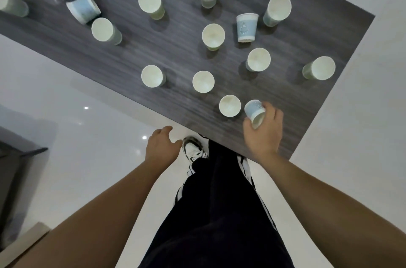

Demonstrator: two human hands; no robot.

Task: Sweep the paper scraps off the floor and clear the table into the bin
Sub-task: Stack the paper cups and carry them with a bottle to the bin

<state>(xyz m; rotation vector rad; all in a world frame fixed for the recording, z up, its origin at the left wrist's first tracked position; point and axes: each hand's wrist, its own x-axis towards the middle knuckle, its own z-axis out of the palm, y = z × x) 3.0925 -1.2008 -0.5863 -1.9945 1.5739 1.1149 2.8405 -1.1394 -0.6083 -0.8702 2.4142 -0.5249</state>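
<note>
A dark wood-grain table carries several paper cups, most upright with pale insides. My right hand grips a light blue paper cup tilted on its side near the table's front edge, beside an upright cup. Another blue cup stands upside down further back, and one more blue cup lies tipped at the left. My left hand hangs over the floor just off the table's edge, fingers loosely curled, holding nothing. No bin or paper scraps are visible.
Glossy white floor runs along the table's left and front edges, and continues on the right. A dark piece of furniture stands at the left. My legs in dark striped trousers and a shoe are beside the table edge.
</note>
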